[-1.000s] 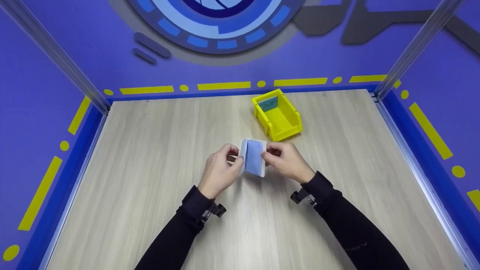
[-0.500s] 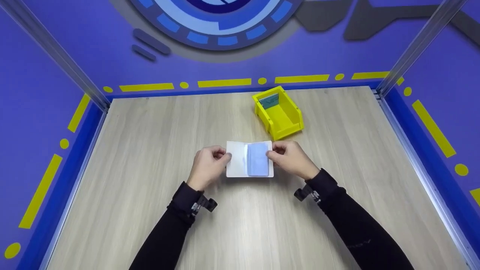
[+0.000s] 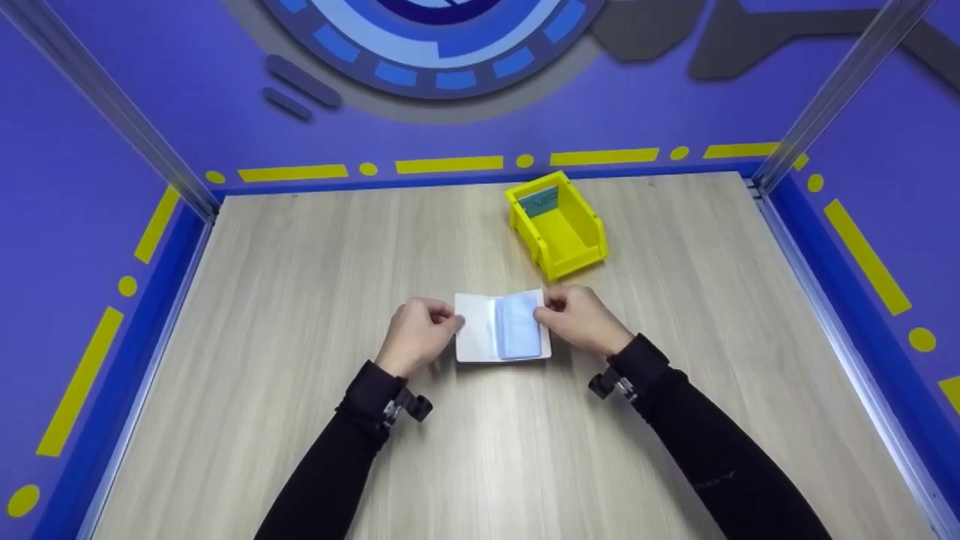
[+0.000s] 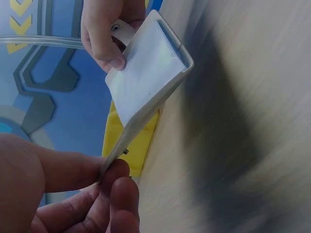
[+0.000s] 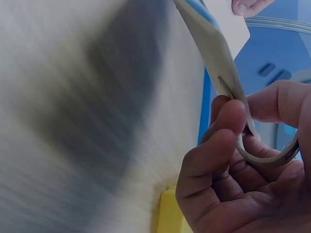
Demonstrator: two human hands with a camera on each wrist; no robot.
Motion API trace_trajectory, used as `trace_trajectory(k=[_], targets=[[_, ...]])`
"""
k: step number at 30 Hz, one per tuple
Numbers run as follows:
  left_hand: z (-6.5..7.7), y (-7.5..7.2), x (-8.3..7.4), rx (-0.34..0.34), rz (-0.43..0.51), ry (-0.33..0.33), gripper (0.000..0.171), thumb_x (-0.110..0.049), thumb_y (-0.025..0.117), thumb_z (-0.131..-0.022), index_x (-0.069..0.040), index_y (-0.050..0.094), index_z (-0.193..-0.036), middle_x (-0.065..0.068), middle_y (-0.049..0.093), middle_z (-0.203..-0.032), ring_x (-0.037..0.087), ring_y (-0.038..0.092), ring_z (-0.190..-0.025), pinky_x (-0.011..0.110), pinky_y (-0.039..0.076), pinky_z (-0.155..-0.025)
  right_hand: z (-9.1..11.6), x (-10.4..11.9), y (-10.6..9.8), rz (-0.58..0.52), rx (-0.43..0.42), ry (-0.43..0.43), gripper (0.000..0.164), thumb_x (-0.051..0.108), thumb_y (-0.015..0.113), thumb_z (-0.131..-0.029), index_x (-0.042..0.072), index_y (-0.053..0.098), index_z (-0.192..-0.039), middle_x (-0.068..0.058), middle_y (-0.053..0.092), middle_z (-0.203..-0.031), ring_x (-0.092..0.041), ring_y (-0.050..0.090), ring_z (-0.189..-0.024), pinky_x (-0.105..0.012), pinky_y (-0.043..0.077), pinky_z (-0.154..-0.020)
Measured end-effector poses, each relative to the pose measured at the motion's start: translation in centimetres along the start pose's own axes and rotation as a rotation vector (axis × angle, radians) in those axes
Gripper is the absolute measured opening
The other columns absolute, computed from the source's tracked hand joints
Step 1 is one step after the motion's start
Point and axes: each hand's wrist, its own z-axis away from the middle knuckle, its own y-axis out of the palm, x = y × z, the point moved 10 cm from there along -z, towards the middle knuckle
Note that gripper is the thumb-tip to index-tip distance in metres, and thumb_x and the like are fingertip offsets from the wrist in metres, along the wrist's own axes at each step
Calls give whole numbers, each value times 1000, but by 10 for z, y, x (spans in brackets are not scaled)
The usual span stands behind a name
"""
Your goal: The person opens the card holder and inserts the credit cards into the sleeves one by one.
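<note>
Head view: left hand (image 3: 414, 331) and right hand (image 3: 586, 319) pinch the white holder (image 3: 476, 334), opened wider than before; material unclear.

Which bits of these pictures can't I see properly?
- Head view: the strap is hidden behind the right hand or the open white holder; I can't tell which.
- Head view: the pale mark on the right sleeve is too small and faint to read.
- Left wrist view: the white holder covers part of the yellow bin.
- Right wrist view: the top edge cuts off most of the left hand.
</note>
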Motion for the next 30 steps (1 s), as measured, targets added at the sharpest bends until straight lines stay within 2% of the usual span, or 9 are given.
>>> trace_trajectory(k=[6,9,12,16,20,22,23,27,30], targets=[[-4,17,14,43,-43,-34,12,-25,79,-98,-14,85,-99,-1,77,-86,13,66,-72,30,52,-70,-5,-11,10,103,20,15,31,20,70,-95,18,52,-70,6,49,-69,-12,46,-62,-25,35,-58],[-7,20,22,30,-59,-40,11,-23,79,-97,-13,84,-97,-2,75,-86,14,66,-74,29,51,-70,-9,-12,15,173,19,-13,32,19,72,-94,17,51,-70,6,44,-68,-12,43,-62,-26,31,-59],[-8,20,27,14,-93,-36,11,-23,79,-96,-13,83,-94,-3,73,-84,14,64,-75,30,49,-72,-12,-13,16,238,4,-20,29,22,74,-94,15,55,-74,5,46,-69,-13,44,-63,-27,33,-61],[-11,23,28,14,-138,-18,12,-25,79,-96,-14,81,-92,-4,70,-82,14,62,-76,31,47,-74,-12,-15,12,317,-37,-7,21,26,79,-93,11,64,-93,1,57,-76,-17,52,-69,-32,40,-65],[-12,24,27,19,-153,-8,12,-26,79,-96,-14,81,-92,-5,70,-82,14,61,-75,32,46,-74,-11,-8,10,417,-59,-34,42,27,82,-93,8,67,-126,-8,70,-105,-26,62,-93,-42,53,-85],[-11,23,26,21,-152,-9,13,-26,79,-96,-14,81,-92,-4,70,-82,15,61,-75,32,46,-74,-11,0,12,473,-55,-68,45,26,82,-94,7,68,-132,-12,69,-115,-29,62,-101,-47,53,-93],[-11,22,25,20,-151,-9,13,-26,79,-97,-14,80,-92,-4,70,-82,15,61,-75,32,46,-74,-12,5,14,499,-53,-94,42,25,82,-95,7,71,-131,-12,70,-116,-30,63,-102,-49,53,-96],[-10,21,24,25,-143,-8,13,-27,79,-97,-15,79,-91,-6,68,-81,14,59,-74,31,45,-74,-17,17,20,566,-53,-186,20,21,78,-99,6,80,-112,-10,71,-100,-28,63,-91,-47,52,-90],[-9,23,23,37,-131,11,14,-26,78,-98,-16,78,-88,-7,65,-78,13,57,-71,31,44,-72,-19,20,23,593,-59,-226,16,19,77,-100,4,81,-105,-9,73,-93,-26,66,-87,-47,53,-89]])
